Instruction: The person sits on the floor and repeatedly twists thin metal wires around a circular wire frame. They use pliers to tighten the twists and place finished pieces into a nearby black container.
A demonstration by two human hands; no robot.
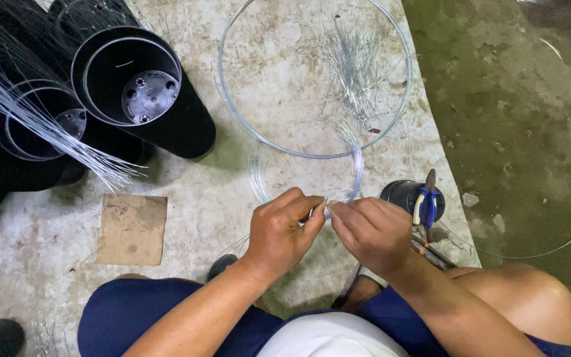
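Above the knees, two hands' grips, left hand [279,231] and right hand [373,233], pinch one small wire ring [358,168].

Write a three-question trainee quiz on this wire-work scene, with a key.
1. True or false: both hands pinch the small wire coil at the same spot.
2. What stands in the small black cup to the right of the right hand?
A. blue-handled pliers
B. a paintbrush
C. a screwdriver
3. Fill in: the loose bunch of cut wire pieces lies inside the large wire ____ on the concrete floor.

Key
1. True: the left hand and the right hand meet fingertip to fingertip on the coil.
2. A: the blue-handled pliers stand in the cup.
3. ring.
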